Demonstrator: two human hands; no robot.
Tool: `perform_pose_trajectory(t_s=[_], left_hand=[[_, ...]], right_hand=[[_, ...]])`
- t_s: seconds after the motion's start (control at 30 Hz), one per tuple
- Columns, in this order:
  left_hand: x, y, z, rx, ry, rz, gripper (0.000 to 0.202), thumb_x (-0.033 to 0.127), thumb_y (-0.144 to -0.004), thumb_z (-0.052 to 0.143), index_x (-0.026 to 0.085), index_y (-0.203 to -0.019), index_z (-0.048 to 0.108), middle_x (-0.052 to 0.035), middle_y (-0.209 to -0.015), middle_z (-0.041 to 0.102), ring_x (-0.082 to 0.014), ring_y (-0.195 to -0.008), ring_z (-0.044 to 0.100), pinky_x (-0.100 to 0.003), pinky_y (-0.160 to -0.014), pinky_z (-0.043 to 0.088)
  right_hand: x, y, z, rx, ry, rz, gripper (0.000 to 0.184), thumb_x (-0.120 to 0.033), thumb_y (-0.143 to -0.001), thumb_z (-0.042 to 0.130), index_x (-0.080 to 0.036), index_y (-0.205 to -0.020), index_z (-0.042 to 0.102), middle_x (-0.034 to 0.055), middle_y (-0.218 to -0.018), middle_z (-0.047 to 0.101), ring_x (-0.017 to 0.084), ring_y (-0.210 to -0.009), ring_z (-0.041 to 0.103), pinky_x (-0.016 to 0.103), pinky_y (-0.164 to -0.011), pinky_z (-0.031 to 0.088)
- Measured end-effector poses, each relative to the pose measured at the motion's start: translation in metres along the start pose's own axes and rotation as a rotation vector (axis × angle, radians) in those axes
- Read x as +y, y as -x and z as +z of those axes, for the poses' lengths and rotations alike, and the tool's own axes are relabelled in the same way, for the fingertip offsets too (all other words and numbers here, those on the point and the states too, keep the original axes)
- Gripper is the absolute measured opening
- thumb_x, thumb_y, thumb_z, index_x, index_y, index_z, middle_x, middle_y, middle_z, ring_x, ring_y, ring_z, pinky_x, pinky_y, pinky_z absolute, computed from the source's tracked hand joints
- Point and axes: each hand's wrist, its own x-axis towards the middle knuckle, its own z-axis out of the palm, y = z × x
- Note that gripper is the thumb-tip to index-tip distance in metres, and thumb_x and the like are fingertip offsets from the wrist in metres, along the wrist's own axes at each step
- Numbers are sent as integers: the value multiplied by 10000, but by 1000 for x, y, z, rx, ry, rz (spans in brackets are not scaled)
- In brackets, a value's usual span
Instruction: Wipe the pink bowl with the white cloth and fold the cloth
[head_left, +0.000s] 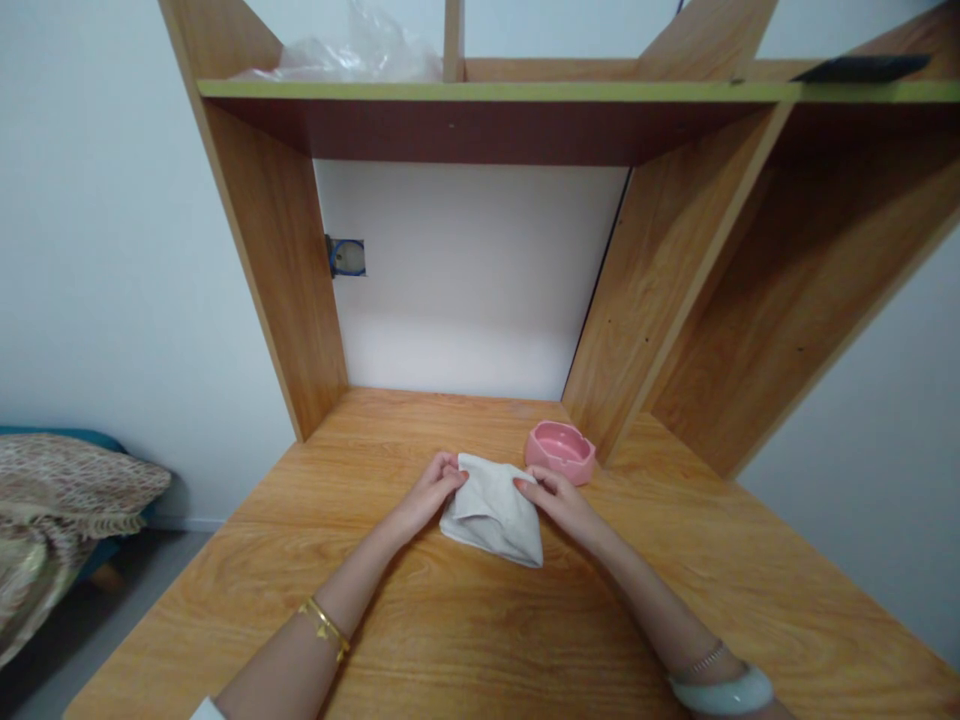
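A folded white cloth (493, 508) lies on the wooden desk (465, 620), a little beyond the middle. My left hand (435, 488) pinches the cloth's far left corner with its fingers closed on the fabric. My right hand (556, 498) grips the cloth's right edge, fingers curled onto it. A small pink ceramic dish (560, 451) stands just behind my right hand, close to the desk's upright panel. A gold bangle shows on my left wrist, a pale bangle and thin chain on my right.
Wooden side panels (277, 250) and a shelf (480, 92) frame the desk alcove. A crumpled clear plastic bag (352, 55) lies on the shelf, a dark flat object (862, 68) at its right. A bed with a patterned cover (52, 510) stands at the left.
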Motion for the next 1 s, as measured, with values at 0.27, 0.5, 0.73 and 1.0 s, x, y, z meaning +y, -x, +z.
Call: perform_pose_trajectory(t_s=[0.27,0.5,0.73,1.0], left_hand=[[-3,1,-1,-46,-38,11,546,299,-656,605,202,-1118,333,34,-782,464,-101,-651,489,-215,-615,373],[3,6,2,-66,-226,95,586,128,-684,542,231,-1204,294,46,-761,384,-86,-603,434,-193,-566,351],[1,7,2,-49,-334,129,559,115,-700,495,199,-1210,283,27,-800,407,-95,-632,458,-208,-611,386],[5,12,2,-87,-689,158,611,165,-626,585,238,-1201,393,-48,-1070,407,-225,-975,438,-325,-867,327]], right_hand=[[5,-2,1,142,26,6,340,-505,-719,483,-187,-599,462,-57,-545,442,100,-518,429,205,-479,336],[14,-3,1,214,122,-3,263,-429,-735,483,-178,-734,561,0,-689,587,153,-666,534,251,-602,413],[17,-4,-2,248,276,-9,268,-328,-722,454,-158,-903,554,29,-790,572,165,-739,532,271,-649,423],[2,2,-13,209,509,64,197,-244,-664,487,-161,-833,547,17,-736,542,155,-688,503,257,-628,385]])
